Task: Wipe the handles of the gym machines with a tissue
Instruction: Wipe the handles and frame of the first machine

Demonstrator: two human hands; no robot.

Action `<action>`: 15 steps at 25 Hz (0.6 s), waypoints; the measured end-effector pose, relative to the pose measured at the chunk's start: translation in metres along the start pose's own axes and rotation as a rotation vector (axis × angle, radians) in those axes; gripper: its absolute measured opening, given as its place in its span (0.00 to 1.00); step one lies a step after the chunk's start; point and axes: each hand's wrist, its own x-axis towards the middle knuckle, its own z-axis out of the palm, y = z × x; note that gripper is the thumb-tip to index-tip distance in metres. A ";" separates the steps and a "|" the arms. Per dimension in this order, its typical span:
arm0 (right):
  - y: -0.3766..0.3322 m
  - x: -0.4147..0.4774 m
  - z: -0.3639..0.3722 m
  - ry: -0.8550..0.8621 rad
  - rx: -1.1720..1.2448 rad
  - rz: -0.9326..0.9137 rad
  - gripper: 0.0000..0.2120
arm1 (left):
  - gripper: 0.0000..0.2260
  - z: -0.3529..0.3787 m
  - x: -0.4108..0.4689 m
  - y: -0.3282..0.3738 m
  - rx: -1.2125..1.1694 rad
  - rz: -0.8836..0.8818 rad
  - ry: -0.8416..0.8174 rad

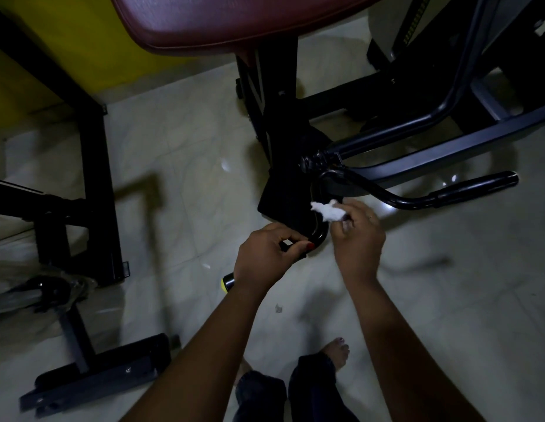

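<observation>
A crumpled white tissue is pinched between the thumb and curled fingertips of the right hand, just above the bend of a curved black handle bar. The bar's lower stretch is clasped by the left hand, with fingers wrapped round it and a yellow end cap protruding behind the wrist. From the tissue-holding fingers the bar lies just left and below; its long axis runs from the cap up to the bend (then away toward the pivot). The right hand is judged nearer the bend. A second handle grip lies well apart, right of those fingers. No brand or writing can be read.
</observation>
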 end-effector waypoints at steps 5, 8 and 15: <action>-0.016 -0.031 -0.006 -0.137 0.100 -0.008 0.16 | 0.07 0.001 -0.001 -0.001 -0.003 0.009 0.009; -0.022 -0.029 -0.015 -0.155 0.044 0.070 0.10 | 0.07 0.001 0.000 -0.001 -0.014 -0.016 -0.006; -0.026 0.028 0.012 -0.266 0.069 0.538 0.05 | 0.06 0.000 0.000 0.000 0.015 -0.028 -0.017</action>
